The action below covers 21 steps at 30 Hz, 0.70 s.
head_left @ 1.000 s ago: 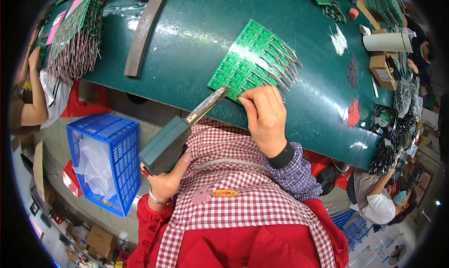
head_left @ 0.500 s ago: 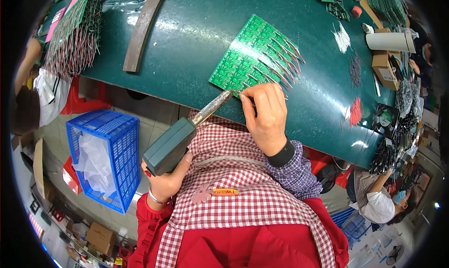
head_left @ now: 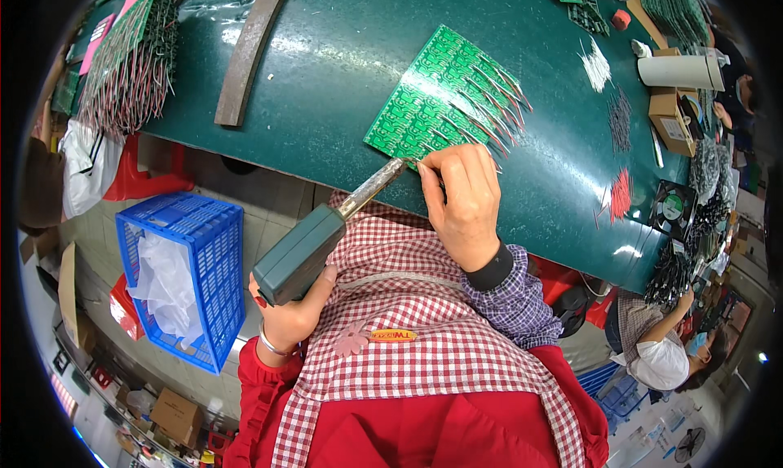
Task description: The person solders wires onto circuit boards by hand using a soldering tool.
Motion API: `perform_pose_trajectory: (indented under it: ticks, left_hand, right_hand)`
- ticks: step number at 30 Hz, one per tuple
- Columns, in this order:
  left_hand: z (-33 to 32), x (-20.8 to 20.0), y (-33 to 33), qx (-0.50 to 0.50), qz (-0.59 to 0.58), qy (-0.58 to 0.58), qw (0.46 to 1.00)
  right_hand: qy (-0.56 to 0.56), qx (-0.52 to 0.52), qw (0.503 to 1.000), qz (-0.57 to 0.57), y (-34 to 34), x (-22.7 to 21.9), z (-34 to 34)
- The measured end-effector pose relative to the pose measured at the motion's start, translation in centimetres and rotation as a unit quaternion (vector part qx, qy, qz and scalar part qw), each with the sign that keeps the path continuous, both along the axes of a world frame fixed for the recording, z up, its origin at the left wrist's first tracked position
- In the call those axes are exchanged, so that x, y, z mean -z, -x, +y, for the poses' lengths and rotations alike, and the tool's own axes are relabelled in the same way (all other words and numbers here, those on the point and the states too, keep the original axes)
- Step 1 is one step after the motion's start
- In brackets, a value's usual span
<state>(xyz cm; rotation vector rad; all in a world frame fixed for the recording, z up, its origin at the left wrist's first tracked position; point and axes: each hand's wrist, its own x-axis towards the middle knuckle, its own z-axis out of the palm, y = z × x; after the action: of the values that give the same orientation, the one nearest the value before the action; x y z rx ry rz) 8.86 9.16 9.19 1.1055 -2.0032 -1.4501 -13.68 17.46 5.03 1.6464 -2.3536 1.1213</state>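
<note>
My left hand is closed round the dark green body of a soldering gun. The gun's metal barrel points up and right, and its tip meets the near lower corner of a green circuit board panel. Beside that tip, my right hand is closed in a pinch on what looks like a thin wire, its end mostly hidden by the fingertips. Rows of red, white and black wires stick out from the panel's right half. The panel lies flat on the green table.
A brown bar and a stack of wired boards lie to the left. White wires, dark wires and red wires lie at right, near a small fan. A blue crate stands on the floor.
The soldering gun's body has shifted very slightly right, its tip staying at the board's corner. My right hand has hardly moved. At the far left, a person's arm has drawn back.
</note>
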Motion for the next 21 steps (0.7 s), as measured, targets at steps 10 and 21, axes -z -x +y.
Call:
perform_pose_trajectory:
  ticks: [10, 21]
  left_hand:
    - [0.4, 0.3, -1.6, -0.002, -0.018, -0.056, 0.998]
    - [0.2, 0.1, -0.4, -0.015, 0.008, -0.005, 1.000]
  right_hand:
    - [-0.002, 0.000, 1.000, 0.004, 0.0, -0.1, 0.0]
    - [0.002, 0.001, 1.000, 0.005, 0.0, 0.1, 0.0]
